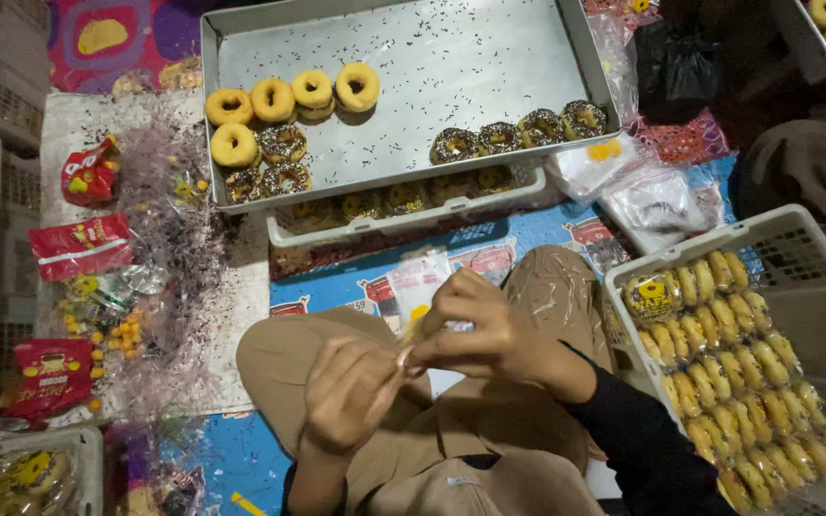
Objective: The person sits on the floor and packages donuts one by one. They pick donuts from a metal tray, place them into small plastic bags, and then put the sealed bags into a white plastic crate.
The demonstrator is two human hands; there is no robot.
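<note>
1. In the head view, a small clear plastic bag with a yellow mark (417, 287) is held up over the lap, between the two hands.
2. The left hand (348, 394) is closed, and the lower end of the bag is pinched at its fingertips, where the two hands meet.
3. The right hand (485, 330) is curled around the bag from the right side, its fingers closed on the plastic; what is inside the bag cannot be made out.
4. Just beyond the knees, a large rectangular silver metal tray (451, 67) is seen resting on a white plastic crate (413, 218).
5. On the tray's left part, plain yellow glazed doughnuts (272, 98) are laid in a cluster, with some dark sprinkled ones among them.
6. A row of chocolate-sprinkled doughnuts (518, 132) is lined up near the tray's lower right edge.
7. To the right of the person, a white plastic basket (795, 248) is filled with rows of bagged yellow doughnuts (719, 354).
8. To the left, red snack packets (81, 245) are scattered on the floor amid loose plastic wrappers.
</note>
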